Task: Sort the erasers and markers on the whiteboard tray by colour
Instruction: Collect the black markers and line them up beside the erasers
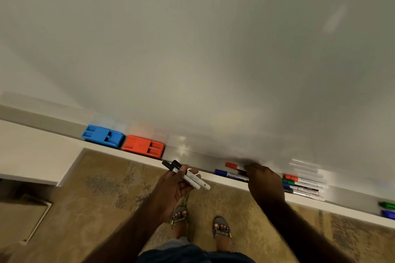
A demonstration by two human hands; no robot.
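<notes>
Whiteboard tray (198,157) above patterned carpet. The left hand (176,186) grips two black markers (186,175) off the tray's front edge; the right hand (264,181) curls over a red marker (232,165) and blue marker (226,173) mid-tray, its grasp hidden. Collecting is under way; next, probably lift one by colour, toward the erasers (123,141) at the left end.

I log as unreadable: my right hand (264,181) hides its own fingertips and the barrels of the red-capped marker (232,165) and blue-capped marker (224,173), while a green marker (387,205) and blue marker (388,213) run off the right edge.
</notes>
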